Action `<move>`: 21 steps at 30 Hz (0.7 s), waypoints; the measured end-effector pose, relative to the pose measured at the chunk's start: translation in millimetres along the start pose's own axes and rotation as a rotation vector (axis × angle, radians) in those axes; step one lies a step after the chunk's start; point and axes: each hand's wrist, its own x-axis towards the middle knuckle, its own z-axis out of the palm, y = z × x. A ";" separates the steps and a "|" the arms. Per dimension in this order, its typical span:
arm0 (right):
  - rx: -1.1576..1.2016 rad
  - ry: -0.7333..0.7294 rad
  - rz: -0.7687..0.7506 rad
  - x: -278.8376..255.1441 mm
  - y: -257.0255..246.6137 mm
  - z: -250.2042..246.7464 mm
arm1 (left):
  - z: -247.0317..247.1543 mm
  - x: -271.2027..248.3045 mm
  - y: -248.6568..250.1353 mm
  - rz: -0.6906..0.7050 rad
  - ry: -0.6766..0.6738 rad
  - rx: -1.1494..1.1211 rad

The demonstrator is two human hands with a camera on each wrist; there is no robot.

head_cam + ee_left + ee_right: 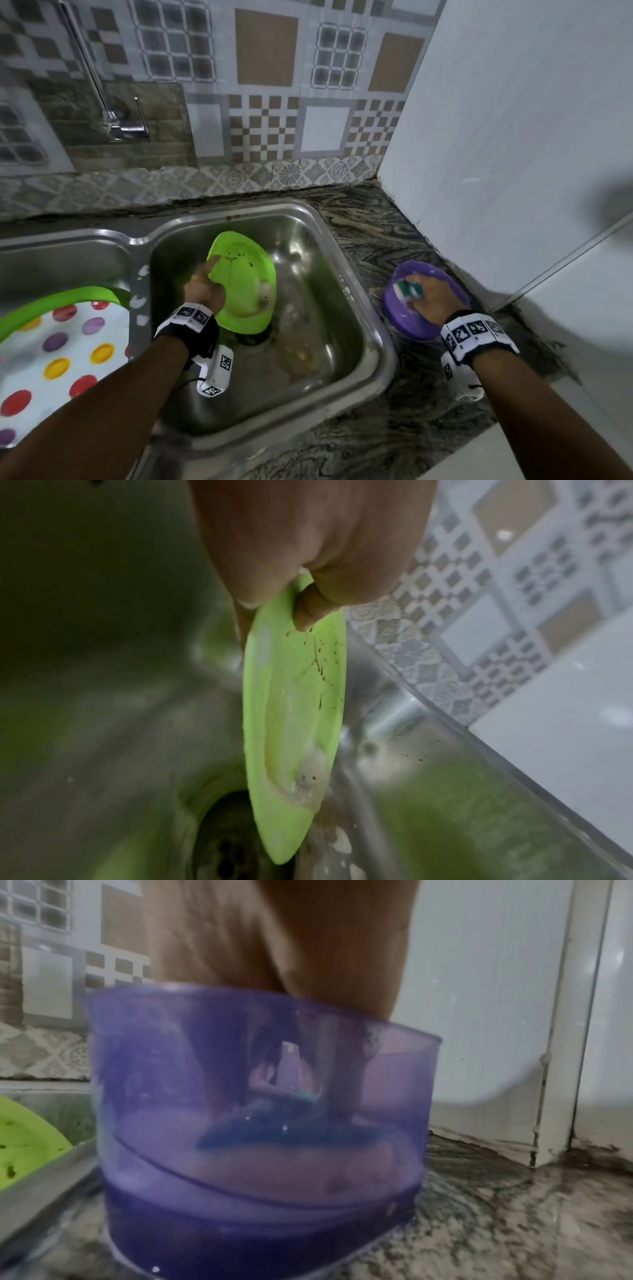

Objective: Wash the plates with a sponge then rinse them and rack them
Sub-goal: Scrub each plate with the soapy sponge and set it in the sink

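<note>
A dirty green plate (245,284) stands tilted on edge in the steel sink (346,267). My left hand (205,287) grips its near rim, thumb on the speckled face; the left wrist view shows the plate (294,710) edge-on with food residue low down and the left hand (301,588) pinching its top. My right hand (432,297) reaches into a purple tub (400,308) on the counter and holds a green and white sponge (409,289). Through the tub wall (240,1191) the sponge (274,1137) sits in pale soapy liquid.
A green-rimmed tray with coloured dots (58,349) lies on the left drainboard. The tap (120,126) is mounted on the tiled wall at the back left. A white wall (513,137) closes off the counter on the right. The drain (226,840) lies below the plate.
</note>
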 end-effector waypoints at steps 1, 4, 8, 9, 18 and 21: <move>0.048 0.039 -0.022 -2.5 -0.4 -0.8 | -3.7 0.6 6.1 0.047 -0.010 0.011; 0.251 0.149 -0.099 -12.5 -3.8 -6.5 | -15.5 -2.1 25.9 0.245 -0.009 -0.048; 0.344 0.263 -0.132 -20.9 -9.1 -13.8 | -27.9 -9.8 40.3 0.352 0.066 0.084; 0.355 0.285 -0.135 -23.5 -12.0 -15.1 | -33.3 -15.1 44.0 0.374 0.054 0.090; 0.462 0.410 -0.211 -38.8 -40.6 -20.9 | -50.8 -22.6 48.9 0.429 0.013 0.070; 0.476 0.441 -0.247 -41.7 -55.3 -24.4 | -57.0 -22.6 47.3 0.496 0.011 0.062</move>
